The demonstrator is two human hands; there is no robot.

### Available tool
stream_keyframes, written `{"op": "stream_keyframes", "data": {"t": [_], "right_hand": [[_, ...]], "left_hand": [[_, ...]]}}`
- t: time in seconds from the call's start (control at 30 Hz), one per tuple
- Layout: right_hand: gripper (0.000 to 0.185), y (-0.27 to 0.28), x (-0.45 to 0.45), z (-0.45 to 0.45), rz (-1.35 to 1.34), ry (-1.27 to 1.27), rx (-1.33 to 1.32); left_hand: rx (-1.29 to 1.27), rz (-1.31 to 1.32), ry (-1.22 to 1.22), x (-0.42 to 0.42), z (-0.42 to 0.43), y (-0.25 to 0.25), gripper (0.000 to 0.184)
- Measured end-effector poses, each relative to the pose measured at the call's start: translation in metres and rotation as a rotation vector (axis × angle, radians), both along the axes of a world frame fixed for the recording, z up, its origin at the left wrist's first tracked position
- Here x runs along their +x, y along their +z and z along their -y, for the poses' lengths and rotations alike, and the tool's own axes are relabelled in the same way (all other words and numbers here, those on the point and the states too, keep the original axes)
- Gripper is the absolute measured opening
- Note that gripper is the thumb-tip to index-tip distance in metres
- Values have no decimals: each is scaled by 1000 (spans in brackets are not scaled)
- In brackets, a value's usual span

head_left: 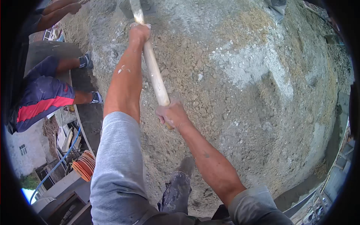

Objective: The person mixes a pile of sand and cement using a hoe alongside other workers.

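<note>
A long pale wooden tool handle (154, 71) slants across the middle of the view. My left hand (140, 33) is wrapped round its upper part, near the top edge. Lower down, my right hand (172, 113) grips it close to its butt end. At the far end a grey shape that looks like a blade is partly cut off, so the kind of tool is unclear. Beneath both hands lies a broad mound of sandy, grey-brown material (210, 123) with a whitish powdery patch (251, 65). Pale dust coats my hands.
At the left another person in dark shorts with a red stripe (47, 103) stands beside the mound, arms stretched forward. Below them are a coil of orange hose (83, 165), a blue hose (62, 159) and scrap boards. My dusty boot (185, 165) stands on the mound.
</note>
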State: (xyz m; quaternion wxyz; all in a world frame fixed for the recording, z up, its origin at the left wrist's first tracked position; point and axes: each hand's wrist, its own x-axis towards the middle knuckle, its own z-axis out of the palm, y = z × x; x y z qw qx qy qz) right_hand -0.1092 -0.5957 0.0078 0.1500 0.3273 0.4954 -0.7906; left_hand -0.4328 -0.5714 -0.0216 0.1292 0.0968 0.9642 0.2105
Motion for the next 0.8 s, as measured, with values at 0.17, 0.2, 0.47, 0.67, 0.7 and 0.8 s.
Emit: {"op": "stream_keyframes", "data": {"t": [0.17, 0.2, 0.47, 0.67, 0.7, 0.8], "right_hand": [[43, 10, 85, 3, 181, 209, 278], [45, 26, 106, 3, 219, 243, 315], [42, 101, 383, -6, 471, 321, 328], [42, 179, 617, -14, 668, 324, 476], [42, 193, 662, -9, 692, 304, 462], [40, 247, 771, 27, 822, 253, 386]], "left_hand": [[386, 388, 295, 105, 57, -57, 26], [419, 448, 320, 125, 59, -53, 19], [501, 804, 507, 443, 56, -57, 15], [453, 1035, 468, 722, 35, -37, 15], [451, 1079, 454, 766, 33, -17, 14], [361, 1172, 338, 887, 51, 33, 13]]}}
